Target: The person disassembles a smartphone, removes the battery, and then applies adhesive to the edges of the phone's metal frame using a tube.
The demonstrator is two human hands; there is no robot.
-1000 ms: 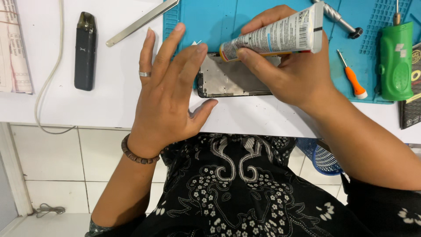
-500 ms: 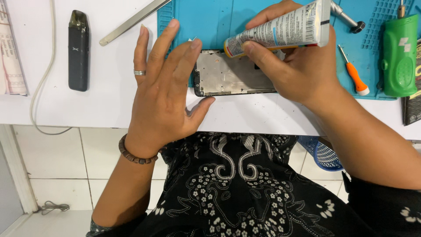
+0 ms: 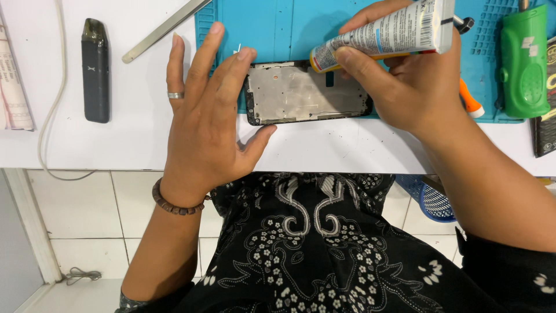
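Blue mat (image 3: pixel 278 29) underlies phone frame (image 3: pixel 307 93); green bottle (image 3: pixel 524 64) nearby.

The right hand (image 3: pixel 405 87) hides most of the orange screwdriver (image 3: pixel 470 103).

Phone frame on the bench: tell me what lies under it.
The phone frame lies half on the blue work mat, its near edge over the white table. What is directly beneath it is covered. The right hand hides its right end.

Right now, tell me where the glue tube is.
In the head view, upper right: the glue tube is in the right hand, its nozzle at the top edge of the phone frame on the blue mat.
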